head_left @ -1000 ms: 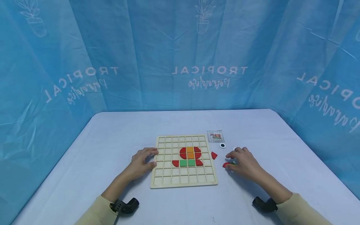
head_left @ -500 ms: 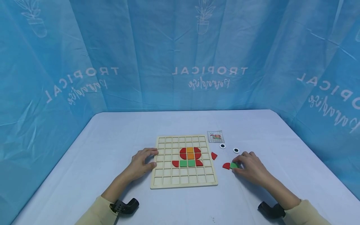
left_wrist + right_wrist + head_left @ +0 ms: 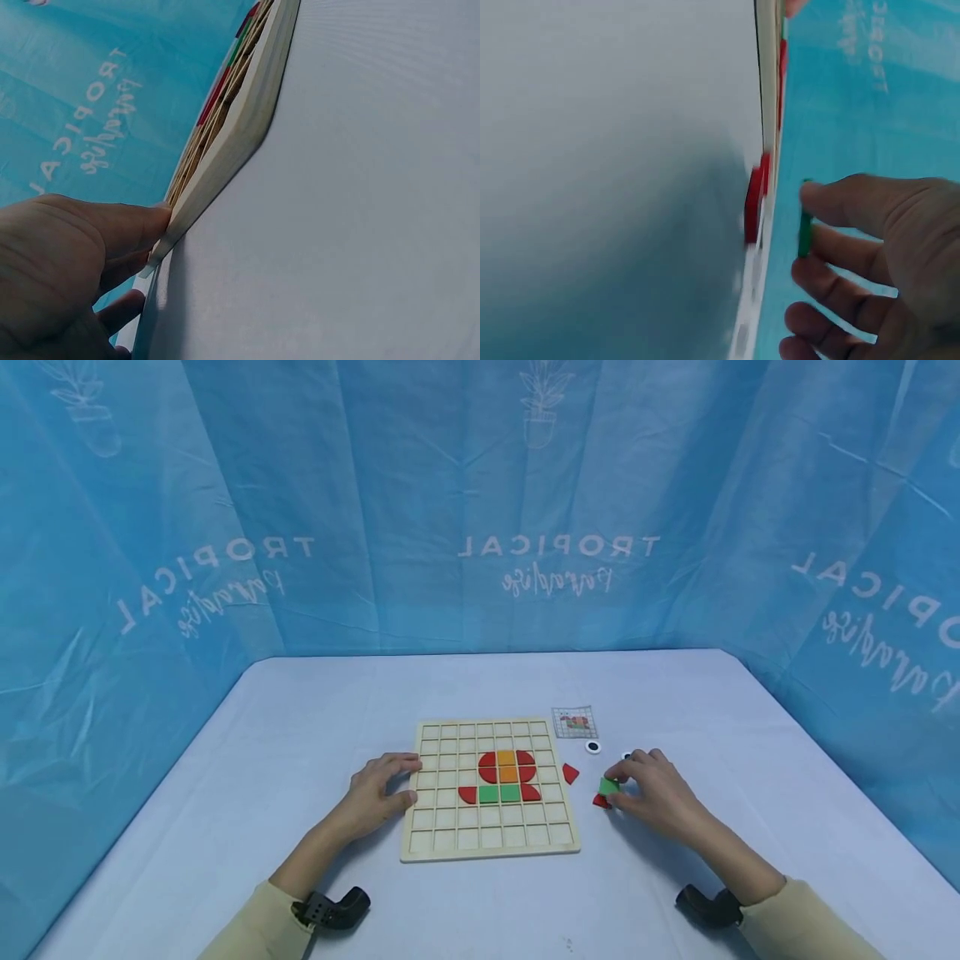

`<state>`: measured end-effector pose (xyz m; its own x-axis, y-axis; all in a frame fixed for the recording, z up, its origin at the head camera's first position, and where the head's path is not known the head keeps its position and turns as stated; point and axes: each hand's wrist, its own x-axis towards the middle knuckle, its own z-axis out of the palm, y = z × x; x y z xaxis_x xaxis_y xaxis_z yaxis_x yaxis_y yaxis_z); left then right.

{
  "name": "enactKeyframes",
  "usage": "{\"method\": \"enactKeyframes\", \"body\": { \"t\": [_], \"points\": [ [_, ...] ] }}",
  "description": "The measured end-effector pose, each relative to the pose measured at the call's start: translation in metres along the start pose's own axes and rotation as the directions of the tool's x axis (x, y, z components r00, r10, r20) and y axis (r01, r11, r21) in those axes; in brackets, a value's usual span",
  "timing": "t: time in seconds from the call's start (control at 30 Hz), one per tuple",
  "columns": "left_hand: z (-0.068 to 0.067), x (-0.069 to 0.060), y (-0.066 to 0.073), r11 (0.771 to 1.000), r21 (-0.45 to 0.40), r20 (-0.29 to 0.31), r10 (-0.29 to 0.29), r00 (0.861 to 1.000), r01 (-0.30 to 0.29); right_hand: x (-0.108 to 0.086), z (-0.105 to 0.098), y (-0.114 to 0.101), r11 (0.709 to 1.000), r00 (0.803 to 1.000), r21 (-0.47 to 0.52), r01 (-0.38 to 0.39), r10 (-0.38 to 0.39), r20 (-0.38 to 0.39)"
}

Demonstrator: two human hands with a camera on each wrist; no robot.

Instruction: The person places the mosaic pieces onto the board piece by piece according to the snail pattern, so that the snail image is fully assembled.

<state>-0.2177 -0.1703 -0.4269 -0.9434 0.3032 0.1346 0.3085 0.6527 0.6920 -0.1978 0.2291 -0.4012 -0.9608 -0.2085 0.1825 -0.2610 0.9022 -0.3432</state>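
Observation:
My right hand (image 3: 662, 795) pinches a green piece (image 3: 608, 786) between thumb and fingers. In the right wrist view that green piece (image 3: 805, 219) is held edge-on, lifted off the white surface. Just below it in the head view lies a red piece (image 3: 602, 802), partly covered. My left hand (image 3: 372, 795) rests its thumb and fingertips against the left edge of a wooden grid board (image 3: 446, 842). The left wrist view has the thumb touching the board's side (image 3: 225, 161). Red, orange (image 3: 507, 766) and green (image 3: 488, 794) pieces sit in the board's cells.
Right of the board lies a red quarter-round piece (image 3: 571, 773). A gridded picture card (image 3: 574, 723) is at the board's upper right, with a white disc with a black dot (image 3: 593, 747) below it. My right hand partly hides another disc (image 3: 627, 757).
My right hand has drawn back to the right, then come left again with the green piece, which is now lifted over the red one. The left hand and board have stayed put.

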Motion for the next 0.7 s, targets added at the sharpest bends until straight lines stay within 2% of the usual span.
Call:
{"method": "enactKeyframes", "body": {
  "t": [0.17,0.43,0.6,0.7],
  "points": [
    [-0.001,0.0,0.001,1.0,0.004,0.005,-0.025,1.0,0.025,0.017,0.008,-0.032,0.995,0.995,0.005,0.097,-0.097,0.02],
    [0.0,0.0,0.002,0.999,0.002,-0.005,-0.032,0.999,0.032,0.045,0.027,-0.085,0.973,0.973,0.044,0.225,-0.227,0.043],
    [0.0,0.001,0.003,0.999,-0.007,0.003,-0.044,0.999,0.044,0.062,0.041,-0.107,0.95,0.951,0.093,0.298,-0.304,0.061],
    [0.0,0.001,0.003,0.999,-0.009,0.007,-0.051,0.999,0.051,0.07,0.05,-0.115,0.942,0.942,0.116,0.314,-0.324,0.085]
  ]
}}
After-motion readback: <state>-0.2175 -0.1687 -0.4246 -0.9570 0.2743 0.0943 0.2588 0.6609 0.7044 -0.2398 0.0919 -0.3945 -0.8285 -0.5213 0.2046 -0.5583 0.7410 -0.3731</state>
